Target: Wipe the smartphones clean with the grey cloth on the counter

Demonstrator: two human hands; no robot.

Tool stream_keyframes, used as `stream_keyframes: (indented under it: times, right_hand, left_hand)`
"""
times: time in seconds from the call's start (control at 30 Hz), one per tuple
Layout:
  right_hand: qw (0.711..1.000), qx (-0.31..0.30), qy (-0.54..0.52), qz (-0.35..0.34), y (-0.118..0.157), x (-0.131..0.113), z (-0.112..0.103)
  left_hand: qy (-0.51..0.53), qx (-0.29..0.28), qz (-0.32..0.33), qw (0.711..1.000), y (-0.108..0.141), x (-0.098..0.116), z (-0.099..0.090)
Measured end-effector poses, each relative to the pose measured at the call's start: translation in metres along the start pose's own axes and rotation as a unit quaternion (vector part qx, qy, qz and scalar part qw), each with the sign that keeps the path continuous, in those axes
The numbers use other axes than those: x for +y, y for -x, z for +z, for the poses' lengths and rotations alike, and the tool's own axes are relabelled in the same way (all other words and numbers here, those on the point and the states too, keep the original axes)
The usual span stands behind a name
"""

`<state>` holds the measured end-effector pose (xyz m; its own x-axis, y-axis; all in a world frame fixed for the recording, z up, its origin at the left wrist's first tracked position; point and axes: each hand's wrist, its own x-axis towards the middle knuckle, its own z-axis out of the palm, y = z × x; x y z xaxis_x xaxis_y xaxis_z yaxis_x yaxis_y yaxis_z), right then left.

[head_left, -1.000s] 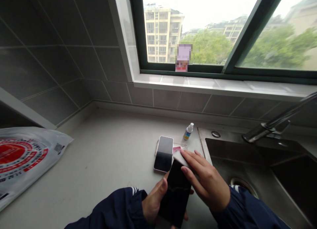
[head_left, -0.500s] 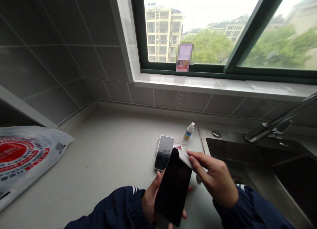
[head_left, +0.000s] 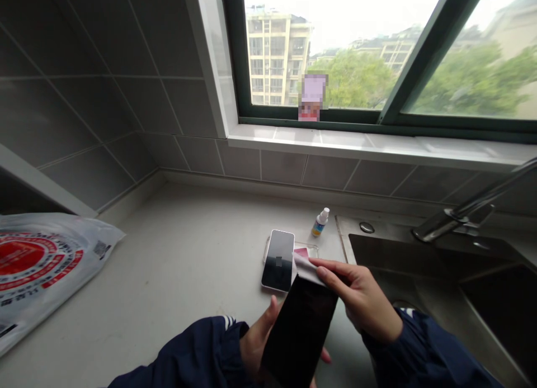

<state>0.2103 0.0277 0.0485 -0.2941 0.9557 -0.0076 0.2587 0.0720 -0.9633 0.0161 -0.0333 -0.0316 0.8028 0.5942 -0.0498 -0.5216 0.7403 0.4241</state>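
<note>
A black smartphone (head_left: 300, 329) lies tilted in my left hand (head_left: 255, 343), its dark screen facing up. My left thumb is raised beside the phone's left edge, and fingertips show past its right edge. My right hand (head_left: 364, 296) pinches a thin pale cloth (head_left: 308, 269) between thumb and fingers. The cloth lies over the phone's top edge. Just beyond, a second phone (head_left: 279, 259) with a light frame rests on the counter, partly over a clear phone case (head_left: 314, 249). Something pink (head_left: 301, 254) lies in or under that case.
A small white spray bottle (head_left: 320, 222) stands near the sink's edge. To the right are a steel sink (head_left: 390, 251) and a faucet (head_left: 444, 223). A printed plastic bag (head_left: 54, 259) covers the counter's (head_left: 180, 237) left side. A window sill (head_left: 335, 142) runs along the back.
The cloth and my right fingers have moved left along the phone's top edge. The held phone has shifted slightly down and right in my left hand. Other things have stayed put.
</note>
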Motion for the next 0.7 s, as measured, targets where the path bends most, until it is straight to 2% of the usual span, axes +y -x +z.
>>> stream_keyframes:
  times: [0.13,0.23,0.5,0.7]
  right_hand:
    - [0.999,-0.017,0.031,-0.013,0.002,0.001,0.002]
    - [0.998,-0.018,0.049,-0.027,0.003,0.001,0.004]
    - [0.997,0.052,0.048,-0.002,0.003,0.0,0.006]
    - [0.997,0.076,0.027,0.005,0.003,-0.002,0.005]
  left_hand:
    - [-0.022,0.004,-0.018,1.0,0.001,-0.007,-0.006]
    - [-0.03,0.006,-0.005,1.0,0.002,-0.009,-0.006]
    - [-0.069,0.008,0.074,0.995,0.003,-0.004,0.005]
    - [-0.091,0.016,0.087,0.992,0.002,-0.003,0.008]
